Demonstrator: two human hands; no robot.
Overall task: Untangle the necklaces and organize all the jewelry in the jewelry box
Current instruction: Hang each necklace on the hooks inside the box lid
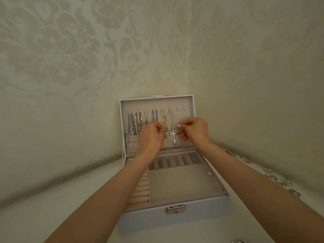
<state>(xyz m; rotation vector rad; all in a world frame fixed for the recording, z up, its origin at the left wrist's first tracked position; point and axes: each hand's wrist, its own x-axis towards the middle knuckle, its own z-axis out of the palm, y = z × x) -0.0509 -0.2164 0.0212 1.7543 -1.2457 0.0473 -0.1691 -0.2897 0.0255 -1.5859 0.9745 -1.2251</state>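
Cross necklace (173, 135) hangs 12-to-6 between hands; right hand (193, 130), 3 o'clock, pinches its chain; left hand (150, 136), 9 o'clock, curled, contents unclear.

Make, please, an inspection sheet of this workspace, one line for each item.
Surface: white table; the box stands on it against the wall.
Job's things: jewelry box open, lid upright; necklaces hang on the lid hooks; cross necklace hangs in the lid; loose rings lie on the table, right of the box.
Clutter: nothing seen.
Grips: left hand seems to pinch a beaded chain; right hand pinches the cross necklace's chain.
Cables: nothing seen.
Surroundings: patterned wallpaper behind the box.
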